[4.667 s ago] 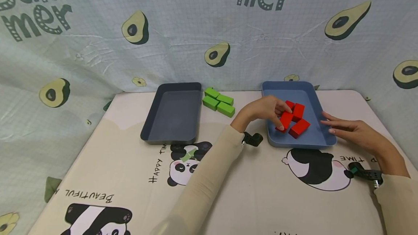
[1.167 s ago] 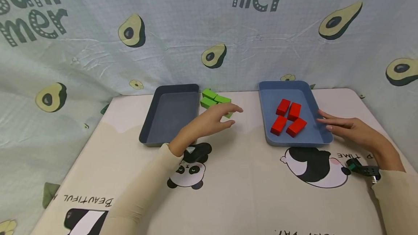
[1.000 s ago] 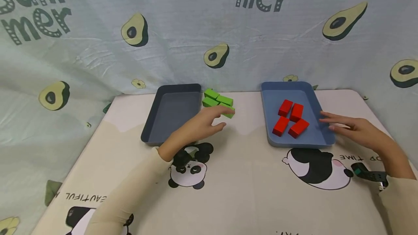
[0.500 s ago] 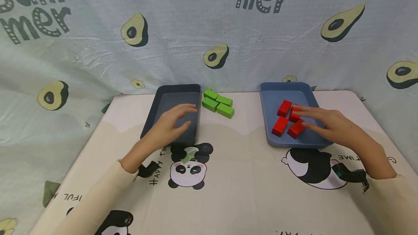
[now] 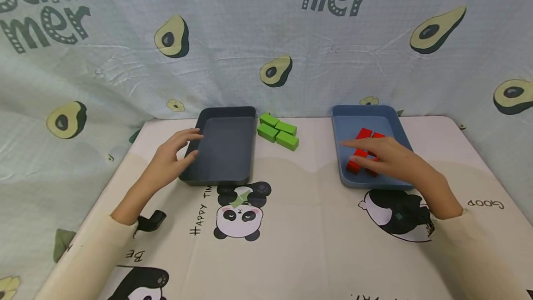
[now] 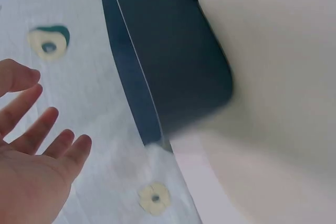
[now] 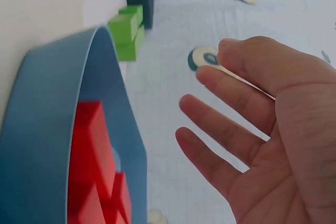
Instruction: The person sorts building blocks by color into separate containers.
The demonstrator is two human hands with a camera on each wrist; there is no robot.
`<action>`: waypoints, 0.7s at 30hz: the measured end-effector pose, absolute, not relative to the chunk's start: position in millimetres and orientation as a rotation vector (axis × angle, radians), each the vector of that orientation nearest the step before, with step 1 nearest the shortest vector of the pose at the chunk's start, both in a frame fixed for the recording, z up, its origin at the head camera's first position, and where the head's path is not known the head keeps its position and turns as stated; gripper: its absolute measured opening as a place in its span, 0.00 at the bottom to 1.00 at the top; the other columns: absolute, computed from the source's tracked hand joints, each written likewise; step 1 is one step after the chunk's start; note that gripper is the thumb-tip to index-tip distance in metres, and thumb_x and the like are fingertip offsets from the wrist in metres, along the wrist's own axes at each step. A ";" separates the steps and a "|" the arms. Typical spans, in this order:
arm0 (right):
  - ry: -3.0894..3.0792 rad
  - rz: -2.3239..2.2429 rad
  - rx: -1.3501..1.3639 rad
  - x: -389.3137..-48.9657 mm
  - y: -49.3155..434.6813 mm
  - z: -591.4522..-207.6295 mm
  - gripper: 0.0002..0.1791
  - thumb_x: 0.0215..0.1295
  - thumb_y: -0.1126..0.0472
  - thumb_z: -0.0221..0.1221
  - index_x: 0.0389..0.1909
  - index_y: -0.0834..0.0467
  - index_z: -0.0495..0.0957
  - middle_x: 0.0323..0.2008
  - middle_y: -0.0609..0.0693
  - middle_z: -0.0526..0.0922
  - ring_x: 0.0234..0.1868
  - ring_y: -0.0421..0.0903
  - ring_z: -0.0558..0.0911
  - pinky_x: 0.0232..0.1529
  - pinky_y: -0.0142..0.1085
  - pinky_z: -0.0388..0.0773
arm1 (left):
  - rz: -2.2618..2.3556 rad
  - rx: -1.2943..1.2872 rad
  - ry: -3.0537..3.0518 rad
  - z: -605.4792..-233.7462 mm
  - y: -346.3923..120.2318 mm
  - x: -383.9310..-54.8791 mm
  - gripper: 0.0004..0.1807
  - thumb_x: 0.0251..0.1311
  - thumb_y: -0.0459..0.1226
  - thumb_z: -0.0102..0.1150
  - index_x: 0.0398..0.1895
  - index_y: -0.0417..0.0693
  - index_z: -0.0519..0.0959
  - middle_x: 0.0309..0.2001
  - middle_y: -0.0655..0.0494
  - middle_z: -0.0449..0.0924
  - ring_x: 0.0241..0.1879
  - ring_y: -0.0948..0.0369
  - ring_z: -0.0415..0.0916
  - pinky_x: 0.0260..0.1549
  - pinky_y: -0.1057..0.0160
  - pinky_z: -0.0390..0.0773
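Note:
My left hand (image 5: pixel 170 157) hovers at the left rim of the dark grey tray (image 5: pixel 220 177), fingers apart and loosely bent, holding nothing. Over on the right, my right hand (image 5: pixel 387 157) is above the blue tray (image 5: pixel 370 117), its fingers spread and nothing in them. Several red blocks (image 5: pixel 354 166) lie inside the blue tray, partly covered by that hand in the head view. The right wrist view shows red blocks (image 7: pixel 89 150) below the rim, beside the relaxed right hand (image 7: pixel 273 124). Several green blocks (image 5: pixel 287 140) sit together on the table next to the grey tray's right side.
A cloth with panda prints covers the table (image 5: pixel 300 235). Behind it hangs a curtain (image 5: pixel 233 27) patterned with avocados, close to the far edge of both trays. A dark wrist camera (image 5: pixel 151 221) juts out under the left wrist.
The left hand has left the red blocks and swung left, past the green blocks, to the grey tray's left side. The right hand has moved from the blue tray's right rim to over the blocks.

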State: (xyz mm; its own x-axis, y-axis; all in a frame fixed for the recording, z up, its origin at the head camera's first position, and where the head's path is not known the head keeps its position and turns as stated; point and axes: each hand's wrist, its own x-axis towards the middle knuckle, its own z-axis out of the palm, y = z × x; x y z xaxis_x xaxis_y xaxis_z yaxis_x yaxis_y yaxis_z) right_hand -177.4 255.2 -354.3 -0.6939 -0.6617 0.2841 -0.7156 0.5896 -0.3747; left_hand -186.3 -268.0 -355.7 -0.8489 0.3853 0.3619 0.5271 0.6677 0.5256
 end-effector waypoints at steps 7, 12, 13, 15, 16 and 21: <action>-2.768 0.780 1.180 -186.5 231.0 -358.7 0.25 0.69 0.62 0.64 0.67 0.57 0.77 0.16 0.32 0.68 0.15 0.32 0.65 0.21 0.29 0.65 | -1.044 -0.639 -2.675 -357.2 -291.5 -191.4 0.23 0.67 0.26 0.60 0.65 0.35 0.73 0.70 0.38 0.67 0.71 0.40 0.63 0.64 0.35 0.68; -2.768 0.794 1.180 -196.0 215.5 -362.0 0.24 0.70 0.61 0.65 0.66 0.56 0.78 0.41 0.44 0.87 0.31 0.39 0.80 0.33 0.35 0.80 | -1.122 -0.593 -2.708 -363.8 -303.7 -195.1 0.25 0.70 0.27 0.58 0.69 0.36 0.70 0.72 0.37 0.64 0.71 0.40 0.62 0.65 0.46 0.71; -2.779 0.807 1.166 -198.3 211.5 -362.7 0.23 0.70 0.61 0.65 0.65 0.55 0.79 0.49 0.47 0.87 0.37 0.42 0.84 0.38 0.39 0.83 | -1.148 -0.585 -2.717 -365.1 -306.1 -195.5 0.26 0.71 0.28 0.58 0.70 0.36 0.69 0.72 0.38 0.64 0.71 0.40 0.61 0.65 0.53 0.73; -2.794 0.834 1.134 -202.6 203.7 -363.4 0.22 0.69 0.62 0.65 0.64 0.55 0.80 0.56 0.51 0.85 0.45 0.48 0.86 0.46 0.46 0.85 | -1.206 -0.565 -2.734 -368.2 -310.5 -197.0 0.27 0.72 0.30 0.57 0.72 0.38 0.67 0.73 0.38 0.63 0.71 0.39 0.61 0.62 0.68 0.74; -2.793 0.847 1.124 -205.0 199.7 -363.8 0.21 0.69 0.62 0.65 0.63 0.56 0.80 0.57 0.53 0.84 0.48 0.51 0.86 0.48 0.49 0.85 | -1.243 -0.553 -2.741 -369.5 -312.2 -197.8 0.27 0.73 0.31 0.57 0.73 0.39 0.66 0.73 0.39 0.63 0.72 0.39 0.61 0.59 0.75 0.73; -2.804 1.013 1.029 -216.3 181.9 -366.7 0.20 0.70 0.62 0.64 0.62 0.57 0.81 0.57 0.55 0.83 0.54 0.55 0.84 0.53 0.49 0.84 | -1.363 -0.498 -2.757 -378.3 -319.0 -202.7 0.27 0.75 0.35 0.55 0.74 0.41 0.65 0.74 0.40 0.62 0.70 0.39 0.64 0.50 0.83 0.71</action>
